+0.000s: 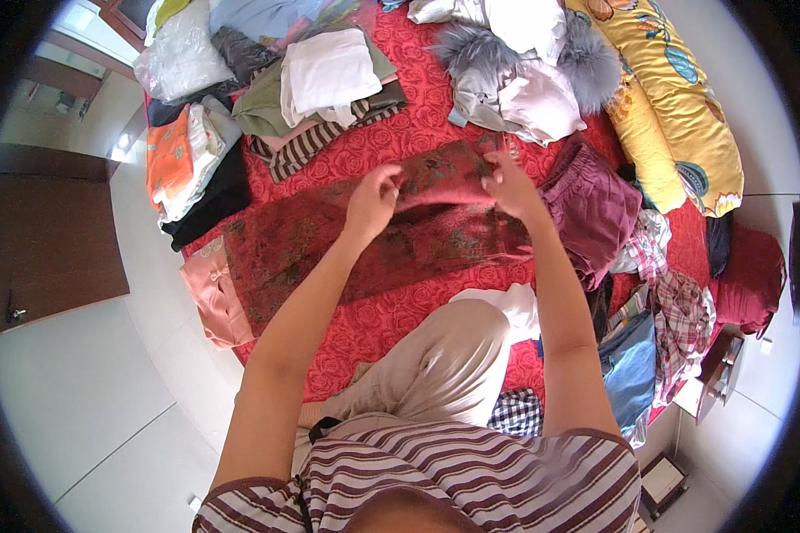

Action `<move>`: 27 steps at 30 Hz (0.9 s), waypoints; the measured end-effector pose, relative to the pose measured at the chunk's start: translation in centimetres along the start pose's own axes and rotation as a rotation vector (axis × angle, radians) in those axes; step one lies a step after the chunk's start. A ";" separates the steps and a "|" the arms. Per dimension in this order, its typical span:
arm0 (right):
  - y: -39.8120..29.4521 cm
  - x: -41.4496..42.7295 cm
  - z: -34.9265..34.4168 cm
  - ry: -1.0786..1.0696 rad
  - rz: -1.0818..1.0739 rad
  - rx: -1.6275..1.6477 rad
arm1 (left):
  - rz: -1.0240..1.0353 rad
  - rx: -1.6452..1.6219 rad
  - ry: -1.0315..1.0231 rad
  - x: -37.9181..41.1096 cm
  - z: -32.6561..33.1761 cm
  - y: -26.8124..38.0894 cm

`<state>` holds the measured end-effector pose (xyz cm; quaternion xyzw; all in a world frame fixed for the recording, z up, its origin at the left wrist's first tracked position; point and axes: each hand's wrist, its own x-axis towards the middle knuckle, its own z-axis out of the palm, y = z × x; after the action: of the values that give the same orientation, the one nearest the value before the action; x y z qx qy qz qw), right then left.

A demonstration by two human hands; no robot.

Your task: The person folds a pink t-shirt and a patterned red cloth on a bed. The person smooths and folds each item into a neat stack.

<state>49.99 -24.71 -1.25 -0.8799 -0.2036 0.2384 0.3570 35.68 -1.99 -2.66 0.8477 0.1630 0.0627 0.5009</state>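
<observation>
A long dark red patterned cloth point(400, 233) lies stretched across the bed in front of me, with a fold running along it. My left hand point(373, 203) hovers over the cloth's upper edge, fingers curled with a gap between them and nothing in them. At the cloth's right end is my right hand point(512, 190), its fingertips close to the fabric. Blur hides whether those fingers pinch it. Maroon gathered-waist clothing point(593, 213) lies just right of that hand. Beneath the cloth's left end, a salmon-pink garment point(217, 293) sticks out.
The bed has a red rose-patterned sheet point(367, 340). Folded clothes with a white one point(333, 73) on top are stacked at the far side. Fur-trimmed clothing point(533, 93), a yellow floral quilt point(680, 100), denim point(630, 366) and a plaid shirt point(683, 320) lie rightward.
</observation>
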 end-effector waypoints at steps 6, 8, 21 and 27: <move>2.5 -1.7 2.8 0.113 -0.218 -0.049 | 0.220 0.288 -0.039 -2.1 2.0 -0.4; 1.1 -1.7 2.5 0.083 -0.169 -0.083 | 0.212 0.297 -0.026 -2.0 2.4 -0.9; 1.1 -2.0 5.8 0.166 -0.157 -0.669 | 0.282 0.677 0.024 -8.3 -3.7 -2.8; -1.0 -2.3 5.8 0.183 -0.134 -0.657 | 0.146 0.868 0.100 -14.1 -12.6 -5.1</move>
<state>44.72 -22.16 -3.57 -0.9502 -0.2940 0.0565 0.0863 17.91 5.96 -0.13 0.9847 0.1378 0.0648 0.0844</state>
